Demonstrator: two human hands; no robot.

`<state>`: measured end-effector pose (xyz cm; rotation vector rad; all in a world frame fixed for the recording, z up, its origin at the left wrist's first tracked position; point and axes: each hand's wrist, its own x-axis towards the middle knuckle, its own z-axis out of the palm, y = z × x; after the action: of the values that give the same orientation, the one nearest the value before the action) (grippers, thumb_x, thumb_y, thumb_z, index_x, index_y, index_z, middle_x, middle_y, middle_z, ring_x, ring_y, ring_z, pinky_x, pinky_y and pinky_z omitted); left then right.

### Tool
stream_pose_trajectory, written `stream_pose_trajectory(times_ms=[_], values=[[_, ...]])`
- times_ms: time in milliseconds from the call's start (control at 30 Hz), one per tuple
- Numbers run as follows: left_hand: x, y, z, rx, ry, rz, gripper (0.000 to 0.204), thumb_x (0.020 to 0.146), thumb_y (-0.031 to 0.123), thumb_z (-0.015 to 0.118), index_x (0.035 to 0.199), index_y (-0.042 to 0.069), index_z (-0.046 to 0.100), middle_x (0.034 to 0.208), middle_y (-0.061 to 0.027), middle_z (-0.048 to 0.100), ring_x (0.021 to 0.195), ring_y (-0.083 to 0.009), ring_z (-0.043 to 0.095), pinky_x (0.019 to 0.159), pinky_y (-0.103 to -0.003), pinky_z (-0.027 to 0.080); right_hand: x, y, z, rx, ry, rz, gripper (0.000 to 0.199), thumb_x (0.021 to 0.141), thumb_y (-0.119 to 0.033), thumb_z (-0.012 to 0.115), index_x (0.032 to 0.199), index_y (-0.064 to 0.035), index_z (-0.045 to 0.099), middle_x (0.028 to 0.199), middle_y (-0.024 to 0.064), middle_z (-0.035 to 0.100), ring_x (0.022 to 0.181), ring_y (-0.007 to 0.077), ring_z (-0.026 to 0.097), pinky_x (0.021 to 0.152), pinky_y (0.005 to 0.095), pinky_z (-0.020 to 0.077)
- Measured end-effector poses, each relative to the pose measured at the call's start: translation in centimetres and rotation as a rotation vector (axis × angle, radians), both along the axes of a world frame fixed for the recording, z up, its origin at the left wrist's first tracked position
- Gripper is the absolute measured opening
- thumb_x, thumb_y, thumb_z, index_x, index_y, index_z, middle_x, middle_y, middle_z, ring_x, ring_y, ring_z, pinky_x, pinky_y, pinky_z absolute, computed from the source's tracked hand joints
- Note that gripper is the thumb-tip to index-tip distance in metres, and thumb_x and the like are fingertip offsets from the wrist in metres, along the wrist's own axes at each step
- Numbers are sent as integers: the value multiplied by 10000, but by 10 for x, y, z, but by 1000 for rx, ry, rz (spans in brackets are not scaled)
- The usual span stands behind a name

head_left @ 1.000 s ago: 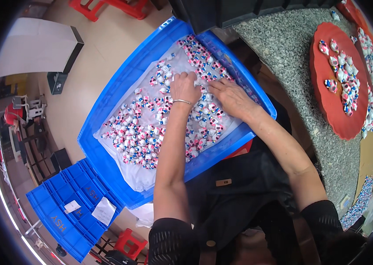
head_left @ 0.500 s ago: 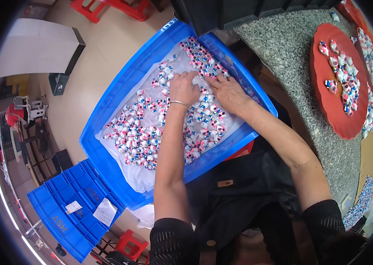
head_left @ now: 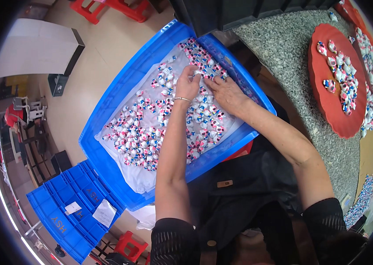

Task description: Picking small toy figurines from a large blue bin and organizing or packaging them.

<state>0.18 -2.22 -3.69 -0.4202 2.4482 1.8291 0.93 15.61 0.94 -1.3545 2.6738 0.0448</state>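
My left hand is over the middle of a blue plastic crate, its fingers curled and a small white figurine apparently between thumb and forefinger. Just to its right, my right hand rests low over the figurines with fingers spread, the tips touching or nearly touching them. The pile of small figurines, white with pink and blue parts, lies on a thin white sheet inside the crate. At the crate's far corner more figurines stand close together. What lies under my right palm is hidden.
On the right, a speckled stone counter carries a red scalloped tray with figurines, and more figurines lie beyond it. A black ridged container juts in at the top. Another blue crate stands lower left; red stools are nearby.
My left hand has turned and shifted slightly up and right, its forefinger lifting and its thumb now showing. The right hand has barely moved.
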Motion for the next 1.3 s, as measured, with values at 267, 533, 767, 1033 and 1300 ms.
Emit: stream_pose_trajectory(times_ms=[267, 533, 767, 1033, 1300], values=[[10, -15, 19, 520, -47, 120, 287, 853, -1, 616, 1134, 20, 564, 947, -48, 611, 861, -165, 642, 733, -290, 536, 1, 3, -7, -73, -27, -14, 292, 821, -124, 545, 1041, -17, 704, 1468, 46, 411, 1233, 236, 428, 949, 414, 409], [28, -11, 16, 1087, 24, 35, 365, 873, -11, 580, 1235, -31, 542, 1082, -105, 643, 1003, -216, 632, 992, -361, 496, 0, 25, 8, -343, -157, -74, 324, 841, -66, 538, 1143, 2, 635, 1413, 128, 474, 1340, 310, 380, 1077, 416, 361], [38, 22, 27, 1039, -22, 47, 422, 865, 36, 647, 1270, 19, 532, 976, -41, 622, 934, -152, 624, 966, -344, 503, 25, 43, 30, -628, -280, -361, 278, 848, -59, 604, 1109, 35, 629, 1248, 166, 583, 1131, 332, 556, 964, 395, 457], [51, 30, 30, 412, -127, -151, 333, 849, 13, 637, 1176, 62, 606, 858, 50, 602, 796, -45, 560, 700, -215, 434, 60, 74, 50, -641, -354, -341, 268, 869, -104, 609, 1108, 15, 631, 1188, 151, 605, 1073, 322, 588, 958, 404, 463], [41, 48, 22, -266, 367, -272, 267, 750, -56, 648, 990, 56, 615, 1022, -79, 616, 915, -228, 602, 740, -318, 494, 60, 70, 47, -568, -360, -314, 321, 869, -135, 618, 1156, 7, 604, 1195, 143, 595, 1090, 306, 589, 1000, 397, 448]])
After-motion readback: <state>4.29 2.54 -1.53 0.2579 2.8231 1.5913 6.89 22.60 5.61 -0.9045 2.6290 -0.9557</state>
